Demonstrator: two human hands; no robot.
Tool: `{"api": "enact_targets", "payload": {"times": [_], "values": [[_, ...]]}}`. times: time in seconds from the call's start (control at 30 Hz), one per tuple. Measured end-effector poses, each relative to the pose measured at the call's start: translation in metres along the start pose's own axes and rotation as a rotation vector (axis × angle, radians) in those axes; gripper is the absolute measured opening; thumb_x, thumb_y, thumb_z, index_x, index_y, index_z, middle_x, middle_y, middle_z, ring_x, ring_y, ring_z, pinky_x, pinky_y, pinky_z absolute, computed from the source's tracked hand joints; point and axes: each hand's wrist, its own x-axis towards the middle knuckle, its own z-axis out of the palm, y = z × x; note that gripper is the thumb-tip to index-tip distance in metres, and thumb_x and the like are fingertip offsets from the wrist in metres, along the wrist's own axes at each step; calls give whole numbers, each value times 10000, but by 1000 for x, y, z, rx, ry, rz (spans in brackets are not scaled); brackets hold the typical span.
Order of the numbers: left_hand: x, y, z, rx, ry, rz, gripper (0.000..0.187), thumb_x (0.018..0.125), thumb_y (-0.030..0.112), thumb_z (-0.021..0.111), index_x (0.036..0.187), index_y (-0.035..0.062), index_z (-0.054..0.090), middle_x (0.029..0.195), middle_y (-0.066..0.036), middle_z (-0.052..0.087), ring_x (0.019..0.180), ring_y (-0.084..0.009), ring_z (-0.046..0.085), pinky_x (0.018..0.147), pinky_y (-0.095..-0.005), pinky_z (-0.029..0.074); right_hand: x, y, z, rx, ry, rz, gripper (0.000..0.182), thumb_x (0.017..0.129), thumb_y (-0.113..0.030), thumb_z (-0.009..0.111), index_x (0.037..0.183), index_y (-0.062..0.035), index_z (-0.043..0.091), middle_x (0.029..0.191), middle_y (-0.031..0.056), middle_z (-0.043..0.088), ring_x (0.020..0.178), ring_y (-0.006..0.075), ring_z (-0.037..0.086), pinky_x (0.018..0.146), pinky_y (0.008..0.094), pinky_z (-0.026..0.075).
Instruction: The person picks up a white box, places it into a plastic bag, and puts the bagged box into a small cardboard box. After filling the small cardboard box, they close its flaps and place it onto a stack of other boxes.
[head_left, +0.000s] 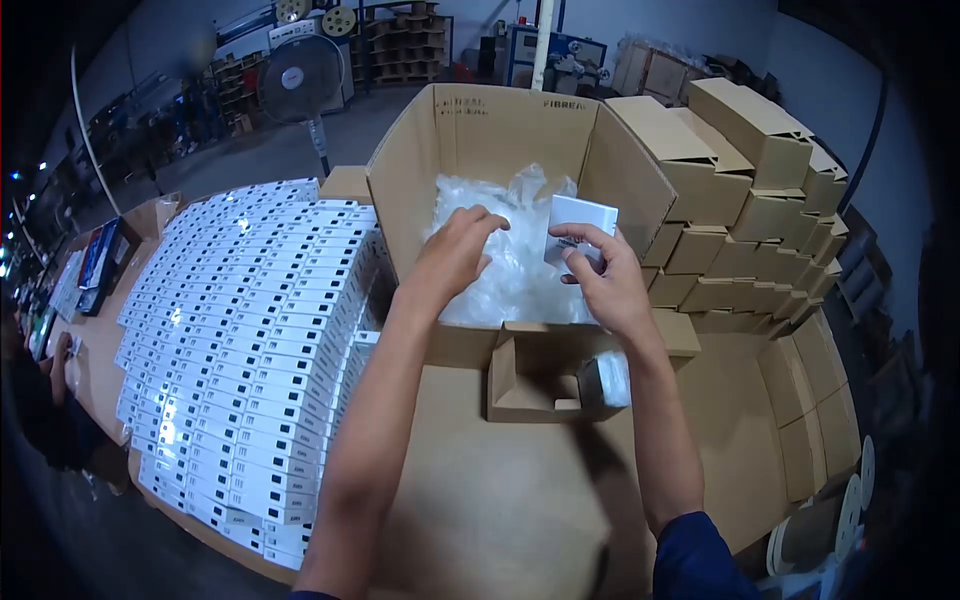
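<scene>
Over a big open cardboard carton (520, 120) filled with clear plastic bags (500, 290), both of my hands are raised. My left hand (460, 250) holds nothing, its fingers curved and thumb apart above the bags. Between the thumb and fingers of my right hand (612, 280) is a small white box (583, 214), held upright near the carton's right side. Below, a smaller open cardboard box (530, 412) stands against the carton's front. A plastic-wrapped white item (612, 378) sits in its right end, under my right forearm.
Rows of white boxes (230, 350) with black squares are stacked on the left. Folded brown cardboard boxes (750, 215) pile up on the right. A fan (295, 80) stands behind the table (480, 500). Another person's arm (60, 370) shows at far left; spools (850, 510) stand lower right.
</scene>
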Motion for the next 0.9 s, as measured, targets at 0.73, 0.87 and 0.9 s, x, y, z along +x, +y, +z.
{"api": "enact_targets", "payload": {"times": [0.73,0.87,0.9], "values": [[73,-20,-13,-278,344,-640,413,1000,380,649,942,-22,725,835,-230,738,833,-363,741,782,-442,546,86,80,29,-488,-12,98,428,829,-283,799,1059,73,741,1112,346,665,1157,458,620,1032,507,481],[74,-42,-4,-291,449,-439,418,969,408,706,984,-9,731,918,-214,751,899,-321,735,798,-421,536,73,52,19,-459,92,83,970,712,-582,880,1336,113,615,1304,358,605,1320,456,544,1126,486,440],[71,-30,-15,-355,385,-449,400,967,394,722,1005,-4,726,921,-174,751,896,-260,716,804,-387,527,71,42,13,-423,135,-17,957,713,-584,880,1317,114,627,1308,361,600,1302,456,559,1110,491,454]]}}
